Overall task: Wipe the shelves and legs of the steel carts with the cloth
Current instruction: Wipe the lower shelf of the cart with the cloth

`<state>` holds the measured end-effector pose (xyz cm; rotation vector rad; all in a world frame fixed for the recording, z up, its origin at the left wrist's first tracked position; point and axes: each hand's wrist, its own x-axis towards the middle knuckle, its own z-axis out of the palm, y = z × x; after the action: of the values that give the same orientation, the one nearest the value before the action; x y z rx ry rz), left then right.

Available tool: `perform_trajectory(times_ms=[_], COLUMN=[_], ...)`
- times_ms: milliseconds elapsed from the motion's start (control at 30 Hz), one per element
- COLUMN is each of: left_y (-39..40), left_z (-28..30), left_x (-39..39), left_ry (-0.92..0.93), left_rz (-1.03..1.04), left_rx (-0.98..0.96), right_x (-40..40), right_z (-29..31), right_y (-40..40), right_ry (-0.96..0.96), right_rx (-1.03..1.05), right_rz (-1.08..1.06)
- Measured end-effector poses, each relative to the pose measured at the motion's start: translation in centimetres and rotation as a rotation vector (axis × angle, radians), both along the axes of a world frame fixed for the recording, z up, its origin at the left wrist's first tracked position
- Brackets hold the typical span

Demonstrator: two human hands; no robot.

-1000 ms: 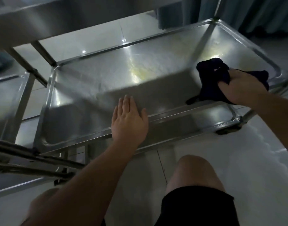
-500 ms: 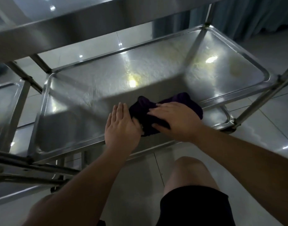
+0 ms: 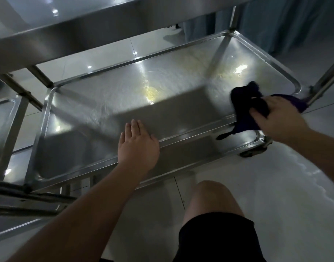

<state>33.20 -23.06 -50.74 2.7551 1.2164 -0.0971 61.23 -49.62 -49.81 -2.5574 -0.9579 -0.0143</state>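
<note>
left hand [image 3: 137, 146]: flat, palm down, fingers straight and together, forearm reaching forward | right hand [image 3: 276, 118]: out to the right, fingers curled, gripping dark cloth [image 3: 247, 108] | one bare knee [image 3: 213, 197] bent below

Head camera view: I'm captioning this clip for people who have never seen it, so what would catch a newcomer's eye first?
Probably the dark cloth, gripped by the right hand at the right end of the steel shelf, stark against the pale metal. Next comes the left hand, lying flat with straight fingers on the shelf's near rim. Bright light reflections glare off the middle of the shelf.
</note>
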Motion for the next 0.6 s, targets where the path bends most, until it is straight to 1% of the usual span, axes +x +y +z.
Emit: perform_trajectory(times_ms=[67,167,233,267,367,500,600], left_y=[-0.1,-0.4,-0.6,-0.5,-0.5,-0.6,-0.6], left_z=[0.2,0.0,-0.5,-0.7,-1.3,-1.4,-1.3], left_x=[0.4,0.6,0.6,0.6,0.4,0.1,0.1], left_ry=[-0.001,-0.064,-0.117,-0.133,-0.162,-0.167,-0.155], left_rz=[0.009,0.021,0.018,0.012,0.001,-0.001,0.006], left_rx=[-0.001,0.019,0.0,-0.009,0.011,0.027,0.006], right_x=[-3.2,-7.7,-9.1,-8.9,-6.0,0.8,7.1], right_z=[0.0,0.2,0.1,0.1,0.2,0.8,1.0], right_y=[2.7,7.2,8.9,9.0,7.6,4.6,2.2], right_ry=[0.016,0.023,0.007,0.01,0.055,0.051,0.076], right_rx=[0.018,-0.101,-0.157,-0.163,-0.18,-0.198,-0.334], right_rz=[0.133,0.369,0.465,0.475,0.391,0.105,-0.053])
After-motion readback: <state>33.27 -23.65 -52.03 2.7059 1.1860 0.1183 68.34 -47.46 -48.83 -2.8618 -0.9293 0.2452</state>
